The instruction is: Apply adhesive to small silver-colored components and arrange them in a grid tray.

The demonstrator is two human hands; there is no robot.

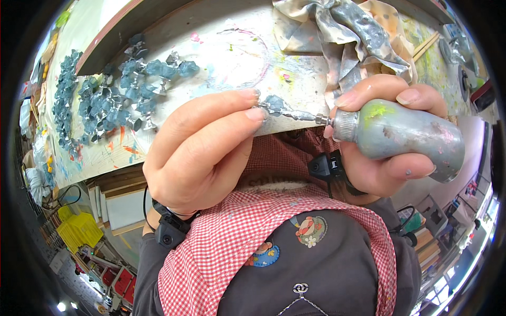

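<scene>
Your left hand (pixel 197 145) and right hand (pixel 369 174) are both closed, each gripping something by the near edge of the worktop (pixel 237 68). Many blue-grey clumps (pixel 105 105) spread toward its left edge, the paint-marked surface showing around them. Toward its far right corner lies a stained, crumpled cloth (pixel 350 31). Your right hand wraps around the grey bottle (pixel 411 137), whose short metal nozzle (pixel 322 120) points left. Smallest is the blue-grey piece (pixel 274 104) at your left fingertips; a slender silvery stretch joins it toward the nozzle, though whose part that is cannot be told.
</scene>
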